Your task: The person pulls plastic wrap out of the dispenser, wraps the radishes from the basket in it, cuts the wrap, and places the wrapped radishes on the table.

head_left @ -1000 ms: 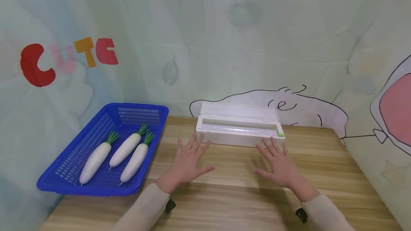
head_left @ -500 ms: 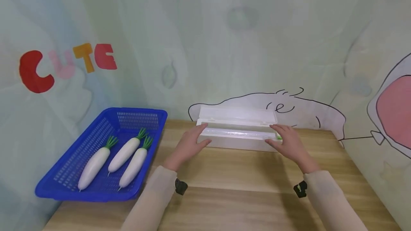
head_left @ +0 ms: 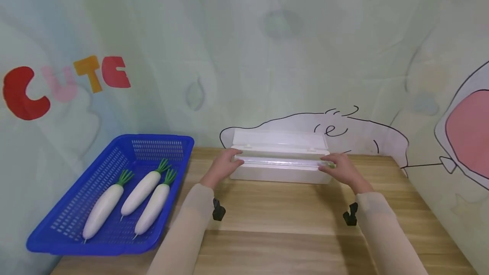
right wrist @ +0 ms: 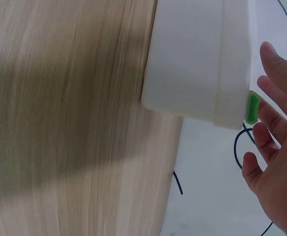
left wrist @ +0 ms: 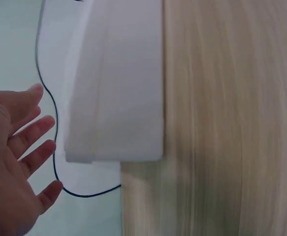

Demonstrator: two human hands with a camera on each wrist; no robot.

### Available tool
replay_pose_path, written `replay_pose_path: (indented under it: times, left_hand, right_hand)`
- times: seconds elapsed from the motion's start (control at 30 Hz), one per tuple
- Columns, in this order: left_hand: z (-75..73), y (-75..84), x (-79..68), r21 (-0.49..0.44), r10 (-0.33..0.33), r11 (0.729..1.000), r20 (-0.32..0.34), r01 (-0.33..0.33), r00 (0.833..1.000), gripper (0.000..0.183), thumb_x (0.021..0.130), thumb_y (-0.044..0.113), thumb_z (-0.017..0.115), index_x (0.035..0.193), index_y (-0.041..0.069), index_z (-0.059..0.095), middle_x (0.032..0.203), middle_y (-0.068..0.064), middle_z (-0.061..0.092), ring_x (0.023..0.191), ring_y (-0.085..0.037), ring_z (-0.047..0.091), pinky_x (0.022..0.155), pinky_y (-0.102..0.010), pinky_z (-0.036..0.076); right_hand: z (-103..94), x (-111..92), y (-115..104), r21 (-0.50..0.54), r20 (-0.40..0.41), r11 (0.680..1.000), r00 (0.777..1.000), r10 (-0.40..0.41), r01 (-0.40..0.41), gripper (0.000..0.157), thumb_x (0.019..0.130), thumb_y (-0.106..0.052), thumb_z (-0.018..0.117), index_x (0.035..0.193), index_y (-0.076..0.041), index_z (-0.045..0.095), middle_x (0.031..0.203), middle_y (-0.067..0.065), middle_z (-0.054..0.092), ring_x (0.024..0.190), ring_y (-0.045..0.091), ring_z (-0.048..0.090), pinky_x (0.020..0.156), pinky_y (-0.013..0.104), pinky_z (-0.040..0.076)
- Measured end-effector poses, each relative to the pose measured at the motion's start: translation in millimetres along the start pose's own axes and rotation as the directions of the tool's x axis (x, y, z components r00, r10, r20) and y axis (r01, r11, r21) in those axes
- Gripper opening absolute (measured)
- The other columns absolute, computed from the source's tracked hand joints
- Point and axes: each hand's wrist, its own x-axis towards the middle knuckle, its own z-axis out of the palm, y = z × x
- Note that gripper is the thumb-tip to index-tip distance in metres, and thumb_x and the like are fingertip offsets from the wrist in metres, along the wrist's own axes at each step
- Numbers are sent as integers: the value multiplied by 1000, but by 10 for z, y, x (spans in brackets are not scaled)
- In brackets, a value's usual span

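A long white cling film dispenser box (head_left: 280,176) stands at the back of the table, its lid (head_left: 279,137) raised against the wall. A clear, shiny roll (head_left: 280,162) lies along its opening. My left hand (head_left: 222,166) is at the box's left end and my right hand (head_left: 341,171) at its right end, thumbs and fingers spread around the roll's ends. In the left wrist view the left hand (left wrist: 10,162) shows loosely bent fingers with nothing between them. A green piece (right wrist: 252,108) on the box's end sits by the right hand's fingers; whether they touch is unclear.
A blue plastic basket (head_left: 42,234) stands at the left, holding three white radishes (head_left: 103,211) with green tops. A printed curtain (head_left: 244,54) hangs right behind the wooden table (head_left: 267,224). A dark wrist device (head_left: 218,210) sits under each sleeve.
Both hands have moved from in front of the box to its two ends. Their spread fingers have bent inward toward the roll. The view has shifted slightly; the basket has stayed in place.
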Motion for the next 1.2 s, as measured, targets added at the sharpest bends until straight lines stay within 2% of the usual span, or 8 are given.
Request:
replay_pose_path:
  times: [0.17,0.37,0.5,0.6,0.73,0.83,1.03,1.2]
  left_hand:
    - [26,-49,64,72,-27,997,28,25,999,35,93,19,63,124,4,62,128,-14,60,126,-33,45,107,-52,29]
    - [77,-51,112,53,-41,998,47,39,998,31,93,17,64,121,4,65,120,-12,62,117,-29,46,98,-47,40]
    - [93,-32,151,30,-78,997,60,76,995,26,93,15,64,116,5,68,113,-10,64,111,-27,46,92,-44,42]
    - [90,-35,187,-1,-134,991,72,135,988,22,93,14,63,112,5,69,110,-9,63,109,-26,48,92,-43,44]
    - [92,-69,214,-22,-161,986,72,163,984,19,93,12,62,107,4,71,107,-11,65,103,-25,56,91,-42,47]
    - [102,-95,215,-25,-147,989,58,148,987,17,92,10,63,104,1,72,103,-12,68,96,-25,59,87,-40,49]
    - [105,-106,228,-36,-145,989,31,146,989,17,93,11,61,102,0,70,101,-12,68,94,-24,60,85,-40,49]
    - [110,-84,246,-57,-184,981,15,185,983,18,94,12,60,103,1,69,103,-12,68,95,-24,60,86,-40,49]
  right_hand:
    - [-4,20,65,23,13,999,999,-38,37,36,91,-20,65,116,6,64,119,28,61,112,47,52,97,61,36]
    - [-21,36,107,68,37,997,998,-51,48,25,91,-15,65,104,6,69,108,24,67,104,42,58,93,57,42]
    - [-33,59,112,121,73,993,997,-12,3,21,90,-15,66,98,5,72,99,19,69,91,31,61,82,46,48]
    - [-41,80,109,165,121,983,991,56,-76,23,91,-16,65,99,4,71,97,16,68,86,22,58,76,37,47]
    - [-58,100,82,189,194,964,969,151,-188,28,94,-21,63,103,5,69,99,14,66,87,22,54,76,37,46]
    - [-59,126,46,177,218,958,959,184,-224,29,94,-23,61,102,4,68,96,13,64,87,23,53,75,37,45]
    - [6,203,24,129,201,962,956,213,-241,24,97,-20,57,97,2,66,83,8,58,79,21,49,67,32,41]
    - [74,238,47,128,147,959,961,235,-254,25,99,-20,51,103,2,63,89,11,59,83,23,51,70,34,43]
